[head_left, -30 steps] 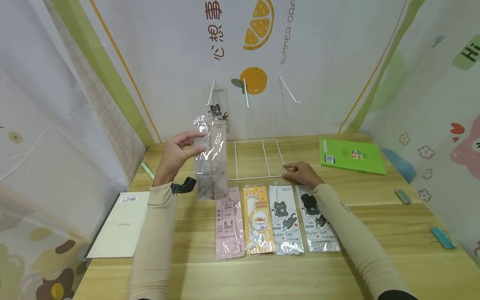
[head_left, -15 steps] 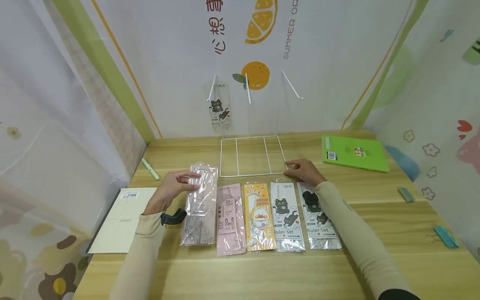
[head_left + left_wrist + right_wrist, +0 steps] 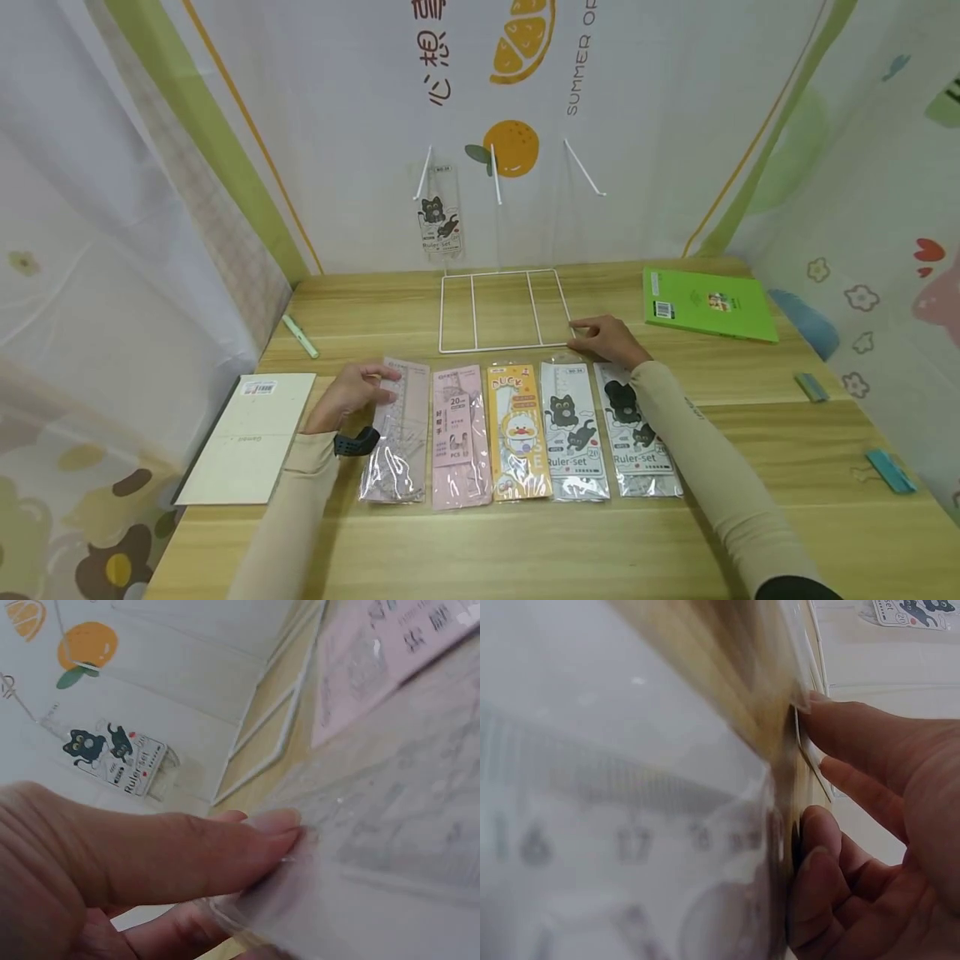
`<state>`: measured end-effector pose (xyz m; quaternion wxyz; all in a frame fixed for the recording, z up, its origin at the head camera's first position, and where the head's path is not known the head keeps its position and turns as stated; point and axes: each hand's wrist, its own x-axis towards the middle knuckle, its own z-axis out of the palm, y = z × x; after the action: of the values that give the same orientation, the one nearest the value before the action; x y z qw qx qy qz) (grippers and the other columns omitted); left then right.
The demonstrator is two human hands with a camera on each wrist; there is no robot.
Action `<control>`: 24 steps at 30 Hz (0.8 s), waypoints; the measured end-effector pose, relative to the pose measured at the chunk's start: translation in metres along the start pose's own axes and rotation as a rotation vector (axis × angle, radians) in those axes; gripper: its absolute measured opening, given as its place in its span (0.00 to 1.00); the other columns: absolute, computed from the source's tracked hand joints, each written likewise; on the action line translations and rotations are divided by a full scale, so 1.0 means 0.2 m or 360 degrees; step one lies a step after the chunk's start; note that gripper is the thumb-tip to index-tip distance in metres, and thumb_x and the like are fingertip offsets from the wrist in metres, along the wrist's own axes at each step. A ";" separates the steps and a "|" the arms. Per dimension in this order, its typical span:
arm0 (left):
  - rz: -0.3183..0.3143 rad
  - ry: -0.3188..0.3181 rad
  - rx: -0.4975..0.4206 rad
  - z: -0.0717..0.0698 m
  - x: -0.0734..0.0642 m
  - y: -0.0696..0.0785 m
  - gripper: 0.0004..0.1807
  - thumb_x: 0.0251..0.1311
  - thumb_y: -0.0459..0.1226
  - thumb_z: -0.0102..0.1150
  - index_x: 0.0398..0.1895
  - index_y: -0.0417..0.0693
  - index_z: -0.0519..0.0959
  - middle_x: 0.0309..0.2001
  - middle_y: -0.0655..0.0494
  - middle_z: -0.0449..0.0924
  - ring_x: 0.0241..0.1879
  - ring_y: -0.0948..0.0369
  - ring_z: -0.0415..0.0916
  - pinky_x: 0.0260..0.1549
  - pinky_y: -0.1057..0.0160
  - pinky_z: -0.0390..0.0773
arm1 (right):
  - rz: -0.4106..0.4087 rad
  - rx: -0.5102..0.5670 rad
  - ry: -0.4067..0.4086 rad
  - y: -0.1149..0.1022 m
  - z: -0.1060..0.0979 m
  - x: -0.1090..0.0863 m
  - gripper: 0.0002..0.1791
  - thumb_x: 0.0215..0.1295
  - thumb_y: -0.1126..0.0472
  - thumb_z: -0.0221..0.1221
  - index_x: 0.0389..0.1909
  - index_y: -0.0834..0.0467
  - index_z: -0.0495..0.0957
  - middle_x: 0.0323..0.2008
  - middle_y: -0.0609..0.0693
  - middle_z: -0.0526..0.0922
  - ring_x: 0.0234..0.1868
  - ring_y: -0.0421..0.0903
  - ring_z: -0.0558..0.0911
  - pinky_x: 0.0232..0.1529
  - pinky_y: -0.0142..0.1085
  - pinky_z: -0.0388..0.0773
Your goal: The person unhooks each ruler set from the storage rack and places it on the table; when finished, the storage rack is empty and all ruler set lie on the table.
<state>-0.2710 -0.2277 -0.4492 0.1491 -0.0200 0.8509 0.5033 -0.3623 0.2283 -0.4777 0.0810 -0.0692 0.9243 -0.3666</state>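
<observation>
My left hand pinches the upper left edge of a clear-wrapped pinkish ruler set, which lies at the left end of a row of packets. In the left wrist view the thumb presses on the plastic with fingers beneath. My right hand holds the near right corner of a white wire display rack between thumb and fingers. Beside the pinched packet lie a pink ruler set, a yellow duck ruler set and two black-cat ruler sets. Another cat ruler set hangs on the rack's left hook.
White hooks jut forward from the rack's upright. At left are a cream-coloured booklet and a pale green pen. To the right lie a green book, a small grey-green block and a teal binder clip.
My left hand has lowered the ruler set from in front of the rack to the table, at the left end of the row. The right hand stays at the rack's corner.
</observation>
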 end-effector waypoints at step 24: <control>0.0049 0.0224 0.0682 0.07 -0.03 0.00 0.15 0.51 0.32 0.73 0.45 0.44 0.89 0.56 0.37 0.81 0.24 0.58 0.62 0.22 0.63 0.63 | -0.0001 0.0002 0.0012 0.01 0.00 0.00 0.32 0.63 0.49 0.68 0.66 0.57 0.76 0.32 0.53 0.80 0.32 0.47 0.74 0.32 0.36 0.70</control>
<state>-0.2610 -0.2160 -0.4539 0.0827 -0.0101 0.9469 0.3106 -0.3629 0.2300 -0.4802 0.0774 -0.0681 0.9243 -0.3676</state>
